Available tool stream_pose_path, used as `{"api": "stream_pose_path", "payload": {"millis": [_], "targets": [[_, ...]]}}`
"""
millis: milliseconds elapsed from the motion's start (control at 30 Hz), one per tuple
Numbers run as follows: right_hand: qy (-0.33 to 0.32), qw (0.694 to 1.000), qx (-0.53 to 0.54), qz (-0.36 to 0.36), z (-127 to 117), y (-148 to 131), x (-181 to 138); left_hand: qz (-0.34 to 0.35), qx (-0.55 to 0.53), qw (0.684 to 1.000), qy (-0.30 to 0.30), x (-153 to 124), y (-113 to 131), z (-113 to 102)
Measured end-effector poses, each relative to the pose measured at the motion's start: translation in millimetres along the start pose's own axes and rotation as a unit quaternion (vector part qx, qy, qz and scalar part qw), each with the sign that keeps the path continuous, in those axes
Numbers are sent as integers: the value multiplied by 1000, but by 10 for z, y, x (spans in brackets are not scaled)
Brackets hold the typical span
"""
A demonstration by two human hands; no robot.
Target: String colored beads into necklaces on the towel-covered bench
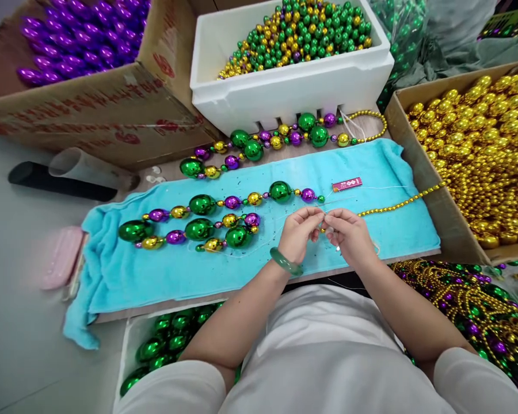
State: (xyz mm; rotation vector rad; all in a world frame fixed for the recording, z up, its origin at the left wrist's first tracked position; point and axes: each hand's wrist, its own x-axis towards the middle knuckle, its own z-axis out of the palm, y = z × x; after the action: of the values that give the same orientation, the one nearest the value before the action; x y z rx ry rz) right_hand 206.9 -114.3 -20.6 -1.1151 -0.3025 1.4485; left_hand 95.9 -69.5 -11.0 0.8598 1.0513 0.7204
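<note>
My left hand [301,230], with a green bangle [286,263] at its wrist, pinches at its fingertips against those of my right hand [349,233]. Both are closed, and a thin pale thread with a small gold bead shows under them; exactly what each one grips is too small to make out. A gold bead chain [401,203] runs from beside my right hand to the box on the right. Left of my hands, a strand of large green, purple and gold beads [201,229] lies looped on the turquoise towel [190,279]. A needle-like line [341,200] lies just above the fingers.
Behind the towel is a finished-looking bead necklace [254,150] beside a white foam box [285,95] of mixed beads. Cardboard boxes hold purple beads [86,40] and gold beads [483,149]. A small maroon packet [347,184] lies on the towel; a pink case [63,257] sits left.
</note>
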Motion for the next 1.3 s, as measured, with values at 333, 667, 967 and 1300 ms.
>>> {"api": "stream_pose_path", "payload": {"millis": [333,667,967,1300], "targets": [[22,999,-19,-22,-32,-6,88,240,233,941,51,22,-109,-64],[59,989,-123,-59,-18,24,142,277,359,888,71,-21,-109,-51],[32,987,-151,-42,-25,43,132,137,204,967,61,62,20,-91],[35,984,-167,-48,-21,67,100,23,24,998,48,137,-31,-61]]}}
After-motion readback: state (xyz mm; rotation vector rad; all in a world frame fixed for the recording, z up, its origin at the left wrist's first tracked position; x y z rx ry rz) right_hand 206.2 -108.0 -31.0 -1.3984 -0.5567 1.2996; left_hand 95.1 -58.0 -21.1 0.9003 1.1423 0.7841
